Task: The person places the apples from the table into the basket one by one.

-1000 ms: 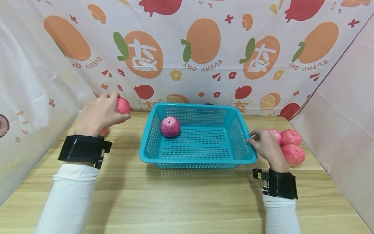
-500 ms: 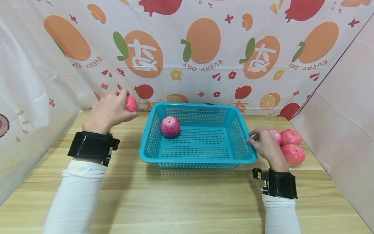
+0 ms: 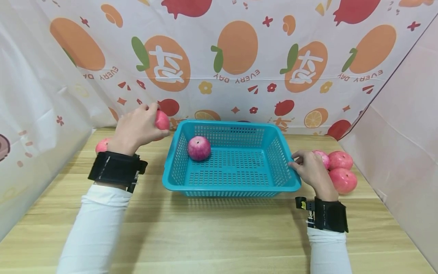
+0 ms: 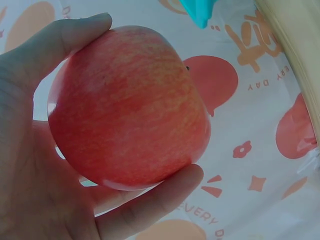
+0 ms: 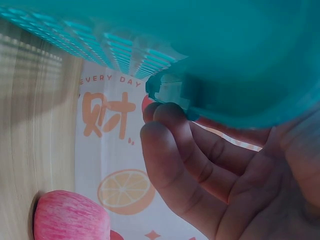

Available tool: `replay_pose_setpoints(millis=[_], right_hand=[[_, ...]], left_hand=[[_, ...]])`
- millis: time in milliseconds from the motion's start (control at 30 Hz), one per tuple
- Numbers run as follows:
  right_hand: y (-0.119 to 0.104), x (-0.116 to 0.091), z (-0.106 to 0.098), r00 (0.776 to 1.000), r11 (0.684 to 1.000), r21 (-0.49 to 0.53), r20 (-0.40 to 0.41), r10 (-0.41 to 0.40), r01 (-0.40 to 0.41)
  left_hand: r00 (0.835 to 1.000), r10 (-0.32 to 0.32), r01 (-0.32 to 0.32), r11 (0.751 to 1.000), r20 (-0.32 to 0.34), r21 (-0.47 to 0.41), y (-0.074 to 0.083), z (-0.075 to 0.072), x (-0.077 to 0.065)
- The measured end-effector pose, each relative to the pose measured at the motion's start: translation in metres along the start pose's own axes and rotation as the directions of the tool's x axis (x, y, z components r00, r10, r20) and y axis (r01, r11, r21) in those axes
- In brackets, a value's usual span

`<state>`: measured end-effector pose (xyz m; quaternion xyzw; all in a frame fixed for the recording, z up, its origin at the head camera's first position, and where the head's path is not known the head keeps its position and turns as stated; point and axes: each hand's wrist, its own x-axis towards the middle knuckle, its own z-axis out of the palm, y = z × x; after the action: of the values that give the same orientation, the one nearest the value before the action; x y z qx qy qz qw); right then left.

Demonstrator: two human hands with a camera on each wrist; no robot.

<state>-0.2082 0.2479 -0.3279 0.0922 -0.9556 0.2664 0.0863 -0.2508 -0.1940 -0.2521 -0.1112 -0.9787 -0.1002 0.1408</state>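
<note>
My left hand [image 3: 138, 127] grips a red apple [image 4: 130, 110], thumb on one side and fingers around the other. It is up off the table, just left of the turquoise plastic basket [image 3: 226, 189]. Inside that basket, near its left wall, sits a dark pinkish-purple apple [image 3: 199, 148] with its stem end up. At the basket's right rim my right hand [image 3: 312, 169] holds on, its fingers curled under the edge, as the right wrist view shows from below.
Right of the basket, beside my right hand, lie a pink apple [image 3: 321, 158] and two red apples [image 3: 343, 180]. Another red apple [image 3: 102, 145] is on the table behind my left wrist. A fruit-print curtain [image 3: 239, 95] hangs behind the wooden table [image 3: 219, 236].
My left hand has moved right with the apple, toward the basket. The apple on the left table now shows past my wrist. My right hand and the basket stay put.
</note>
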Motion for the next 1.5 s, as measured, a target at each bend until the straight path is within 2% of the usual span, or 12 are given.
replay_pose_setpoints(millis=[300,633,1000,1500], right_hand=[[0.001,0.001,0.001,1.000,1.000,0.002,-0.003,-0.004,0.004],[0.002,0.001,0.002,1.000,1.000,0.007,-0.005,-0.002,0.003],[0.001,0.001,0.001,1.000,1.000,0.013,-0.001,0.001,-0.001],[0.001,0.002,0.001,1.000,1.000,0.009,-0.005,-0.004,0.004]], left_hand=[[0.999,-0.006,0.008,0.999,0.033,-0.039,0.010,0.001,0.004],[0.998,0.032,-0.030,0.998,0.045,-0.053,0.024,0.000,0.009],[0.997,0.069,-0.069,0.998,0.032,-0.010,0.034,0.002,0.016],[0.992,0.124,-0.122,0.992,0.035,-0.042,0.050,0.008,0.023]])
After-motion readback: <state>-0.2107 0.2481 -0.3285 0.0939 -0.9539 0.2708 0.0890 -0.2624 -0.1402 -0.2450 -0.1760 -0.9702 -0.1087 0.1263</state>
